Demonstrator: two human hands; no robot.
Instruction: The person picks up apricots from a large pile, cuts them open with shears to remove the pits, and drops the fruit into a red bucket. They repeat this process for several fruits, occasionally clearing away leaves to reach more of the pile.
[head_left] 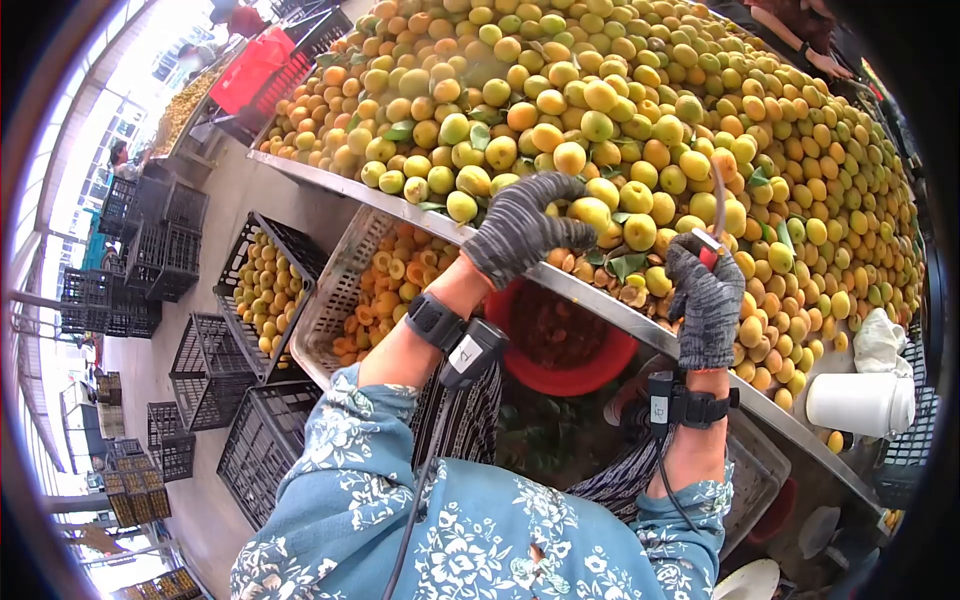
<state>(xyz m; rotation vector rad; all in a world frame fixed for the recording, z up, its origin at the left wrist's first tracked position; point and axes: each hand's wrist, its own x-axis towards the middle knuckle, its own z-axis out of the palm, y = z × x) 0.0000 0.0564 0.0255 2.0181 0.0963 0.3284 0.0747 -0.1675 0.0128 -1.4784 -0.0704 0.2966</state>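
In a grey knit glove, my left hand (525, 228) has its thumb and forefinger around a yellow-green apricot (589, 213) at the near edge of a large heap of apricots (600, 95). My right hand (708, 310), gloved the same way, is closed on the red handle of a small curved knife (718, 205), whose thin blade points up and away over the heap. Loose leaves (628, 265) and cut fruit pieces lie on the metal table edge between my hands. Below that edge sits a red basin (575, 380) with dark, wet contents.
A white crate (312, 318) of split apricots stands left under the table edge, beside a black crate (308, 245) of whole ones. Black crates (262, 455) are stacked on the floor. A white bucket (852, 403) sits at right. Another person's arm (790, 35) reaches in at top right.
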